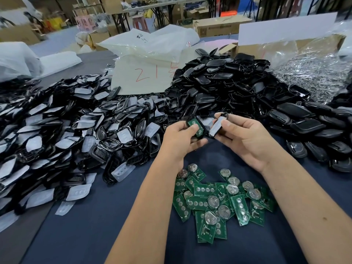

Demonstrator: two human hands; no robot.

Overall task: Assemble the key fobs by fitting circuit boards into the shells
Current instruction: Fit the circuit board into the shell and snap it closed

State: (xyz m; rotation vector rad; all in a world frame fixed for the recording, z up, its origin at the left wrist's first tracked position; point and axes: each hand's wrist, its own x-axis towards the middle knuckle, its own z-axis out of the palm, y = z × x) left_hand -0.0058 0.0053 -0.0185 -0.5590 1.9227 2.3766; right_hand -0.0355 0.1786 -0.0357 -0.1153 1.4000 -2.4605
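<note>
My left hand grips a black shell half with a green circuit board lying in it, thumb pressing on the board. My right hand holds a second black shell half with a pale rubber button pad, tilted toward the first half and nearly touching it. Both are held above the dark blue table. Several loose green circuit boards with round coin-cell holders lie in a heap below my hands.
A large pile of shell fronts with pale pads fills the left. A heap of black shell backs rises behind and to the right. Plastic bags, a paper marked in red and cardboard boxes stand farther back.
</note>
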